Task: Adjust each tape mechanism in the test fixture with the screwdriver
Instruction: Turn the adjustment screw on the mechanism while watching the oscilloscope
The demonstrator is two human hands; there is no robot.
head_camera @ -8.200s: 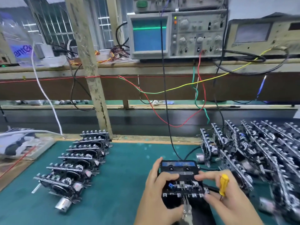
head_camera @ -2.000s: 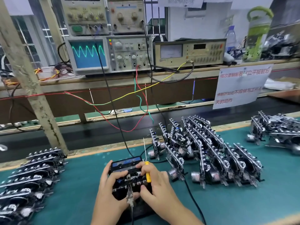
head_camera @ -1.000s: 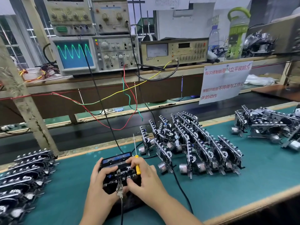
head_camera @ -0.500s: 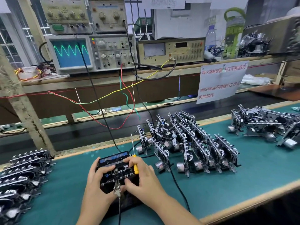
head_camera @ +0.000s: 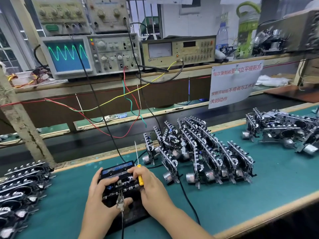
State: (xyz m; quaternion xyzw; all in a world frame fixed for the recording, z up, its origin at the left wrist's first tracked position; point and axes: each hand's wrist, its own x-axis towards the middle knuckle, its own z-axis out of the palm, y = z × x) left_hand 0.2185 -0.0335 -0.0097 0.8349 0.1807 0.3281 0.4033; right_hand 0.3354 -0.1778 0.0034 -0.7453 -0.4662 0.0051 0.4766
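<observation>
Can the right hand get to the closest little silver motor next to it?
Probably yes. The right hand is busy with the yellow-handled screwdriver over the black tape mechanism, but the round silver motor sits just beside it on the green mat, with only a black cable between.

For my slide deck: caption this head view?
Both hands hold black tape mechanism; right grips yellow-handled screwdriver.

Electronics assembly workshop: oscilloscope [head_camera: 89,56] (green waveform showing), bench wiring, rows of tape mechanisms [head_camera: 198,152] on green mat [head_camera: 267,187].
</observation>
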